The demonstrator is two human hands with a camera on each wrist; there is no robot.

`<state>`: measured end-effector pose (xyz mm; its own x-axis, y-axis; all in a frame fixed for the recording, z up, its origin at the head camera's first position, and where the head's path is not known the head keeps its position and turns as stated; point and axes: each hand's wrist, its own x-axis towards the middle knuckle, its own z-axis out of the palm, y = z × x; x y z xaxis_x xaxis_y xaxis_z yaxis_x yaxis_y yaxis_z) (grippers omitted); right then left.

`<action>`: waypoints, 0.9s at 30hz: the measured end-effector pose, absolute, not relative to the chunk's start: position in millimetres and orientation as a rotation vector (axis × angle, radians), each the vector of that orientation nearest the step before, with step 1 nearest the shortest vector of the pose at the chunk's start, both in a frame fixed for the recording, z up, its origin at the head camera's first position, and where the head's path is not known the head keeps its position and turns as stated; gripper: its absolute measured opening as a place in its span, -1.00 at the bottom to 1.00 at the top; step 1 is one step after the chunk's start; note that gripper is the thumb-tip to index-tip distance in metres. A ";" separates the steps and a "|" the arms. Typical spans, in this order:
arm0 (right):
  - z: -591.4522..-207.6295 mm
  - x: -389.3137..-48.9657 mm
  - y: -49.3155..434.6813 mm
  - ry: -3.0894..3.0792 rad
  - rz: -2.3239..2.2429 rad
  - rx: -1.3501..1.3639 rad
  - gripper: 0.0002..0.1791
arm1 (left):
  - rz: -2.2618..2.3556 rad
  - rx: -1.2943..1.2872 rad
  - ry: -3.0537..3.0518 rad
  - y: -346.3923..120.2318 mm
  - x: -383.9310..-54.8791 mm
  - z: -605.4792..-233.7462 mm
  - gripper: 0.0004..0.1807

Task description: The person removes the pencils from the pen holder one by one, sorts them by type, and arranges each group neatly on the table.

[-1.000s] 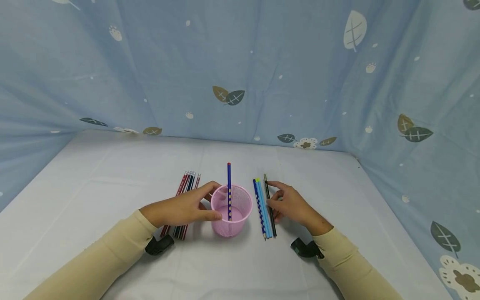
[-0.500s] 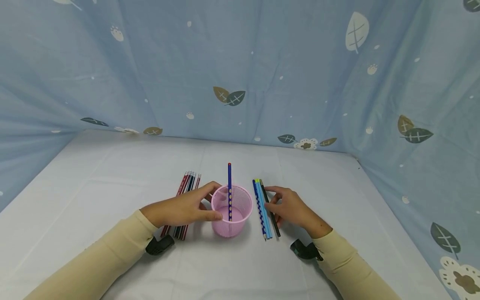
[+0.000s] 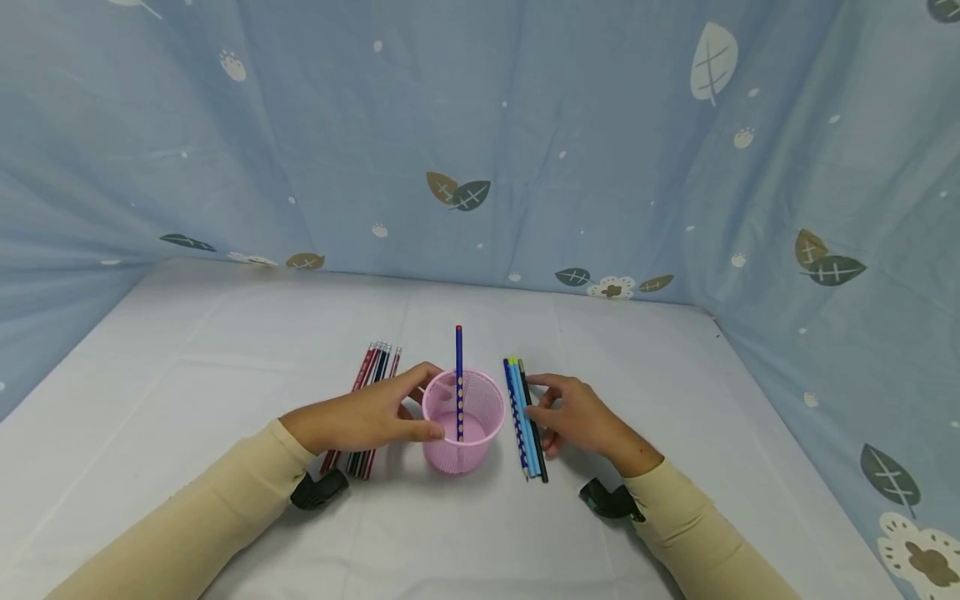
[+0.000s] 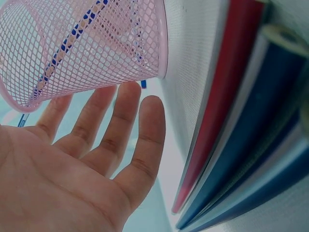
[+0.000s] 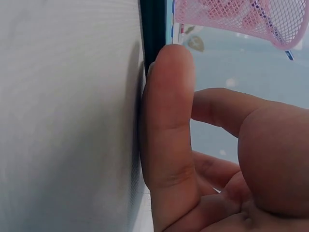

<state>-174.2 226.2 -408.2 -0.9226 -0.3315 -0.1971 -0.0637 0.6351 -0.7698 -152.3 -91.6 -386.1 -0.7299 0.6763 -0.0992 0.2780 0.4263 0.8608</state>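
Observation:
My left hand [image 3: 367, 417] holds the pink mesh pen cup [image 3: 459, 457] from its left side, thumb at the near rim and fingers behind. In the left wrist view its fingers [image 4: 108, 125] lie almost straight against the mesh. A dark blue pencil with spots and a red end [image 3: 459, 354] leans upright inside the cup. To the cup's right, my right hand [image 3: 581, 417] touches a black pencil [image 3: 539, 457] with fingers loosely bent. That pencil lies against light blue pencils [image 3: 529, 442] and a dark blue spotted pencil [image 3: 518, 433].
Several red and dark pencils [image 3: 367, 367] lie bundled left of the cup, partly under the left forearm. A white cloth [image 3: 465, 550] covers the table. Behind it hangs a blue leaf-print curtain [image 3: 337, 125]. Each wrist carries a black camera [image 3: 318, 492].
The black pencil has slid left and toward me, now flush beside the light blue ones. My right hand has shifted slightly left. The left hand and cup have stayed put.

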 end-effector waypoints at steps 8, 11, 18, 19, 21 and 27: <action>-407.2 -174.7 224.4 2.624 -1.129 -0.347 -0.43 | 1.250 0.811 2.234 -91.9 -152.4 -386.3 -0.35; -406.5 -174.6 223.2 2.691 -1.114 -0.383 -0.52 | 1.245 0.810 2.239 -92.0 -152.3 -385.5 -0.35; -399.2 -167.6 217.5 2.755 -1.229 -0.451 -0.71 | 1.254 0.832 2.233 -91.0 -152.8 -385.5 -0.36; -397.0 -165.9 216.1 2.760 -1.257 -0.458 -0.73 | 1.252 0.832 2.235 -91.1 -153.0 -385.8 -0.36; -392.6 -162.2 213.3 2.768 -1.311 -0.479 -0.76 | 1.250 0.828 2.237 -91.6 -153.1 -386.4 -0.36; -378.3 -146.0 205.8 2.803 -1.417 -0.555 -0.78 | 1.245 0.818 2.241 -91.4 -152.7 -386.5 -0.34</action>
<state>-146.0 205.8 -378.3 -0.9383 -0.2846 0.1963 -0.3268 0.5448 -0.7722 -152.7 -91.4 -386.5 -0.7244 0.6827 -0.0954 0.2796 0.4174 0.8647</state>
